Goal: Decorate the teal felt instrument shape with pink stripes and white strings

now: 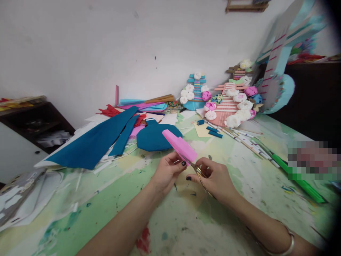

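Pink paper strip (181, 144) is pinched in our left hand (169, 169) over the desk (112, 202), short of its far edge, our right hand (220, 177) gripping gold-handled scissors (198, 170) against it: cutting, we judge, begun, unfinished.

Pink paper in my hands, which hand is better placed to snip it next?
Your right hand, most likely: it holds the scissors, with the blades already against the pink paper, while your left hand pinches the paper near its lower edge.
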Demonstrator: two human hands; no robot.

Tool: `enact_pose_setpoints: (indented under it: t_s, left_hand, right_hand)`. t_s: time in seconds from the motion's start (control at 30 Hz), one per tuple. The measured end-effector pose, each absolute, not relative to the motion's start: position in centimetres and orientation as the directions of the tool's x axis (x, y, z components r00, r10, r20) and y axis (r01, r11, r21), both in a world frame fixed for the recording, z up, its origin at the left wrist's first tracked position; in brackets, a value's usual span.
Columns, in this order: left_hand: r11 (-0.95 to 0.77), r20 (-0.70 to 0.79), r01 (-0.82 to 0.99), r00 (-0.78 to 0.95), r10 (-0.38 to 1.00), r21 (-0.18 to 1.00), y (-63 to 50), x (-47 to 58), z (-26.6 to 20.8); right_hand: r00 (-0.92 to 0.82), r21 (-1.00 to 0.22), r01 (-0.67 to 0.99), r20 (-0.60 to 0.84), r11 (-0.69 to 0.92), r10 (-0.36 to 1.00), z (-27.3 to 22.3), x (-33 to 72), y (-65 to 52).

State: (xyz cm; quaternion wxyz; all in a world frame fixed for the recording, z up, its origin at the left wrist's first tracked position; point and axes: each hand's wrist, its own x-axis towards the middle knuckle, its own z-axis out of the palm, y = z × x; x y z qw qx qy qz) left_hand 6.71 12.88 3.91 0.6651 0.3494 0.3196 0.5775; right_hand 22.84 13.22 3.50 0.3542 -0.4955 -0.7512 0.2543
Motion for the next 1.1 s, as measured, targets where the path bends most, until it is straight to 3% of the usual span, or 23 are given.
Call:
enact_pose_setpoints:
  t_s: [0.7,0.93,1.1]
  left_hand:
    - [0.036,-0.054,-0.664,-0.007,0.999,0.746,13.2,6.2,4.3]
    - [0.05,-0.014,-0.612,0.064,0.998,0.789,13.0,6.3,4.6]
    - [0.017,0.009,-0.613,0.04,0.999,0.79,13.0,6.4,4.7]
  right_hand:
    - [-0.308,-0.791,0.499,0.22,0.354,0.926,4.4,23.1,13.1]
    - [-0.274,-0.903,0.361,0.135,0.232,0.952,4.0,23.2,13.6]
    - [-0.352,-0.888,0.361,0.152,0.284,0.923,3.6,23.2,13.6]
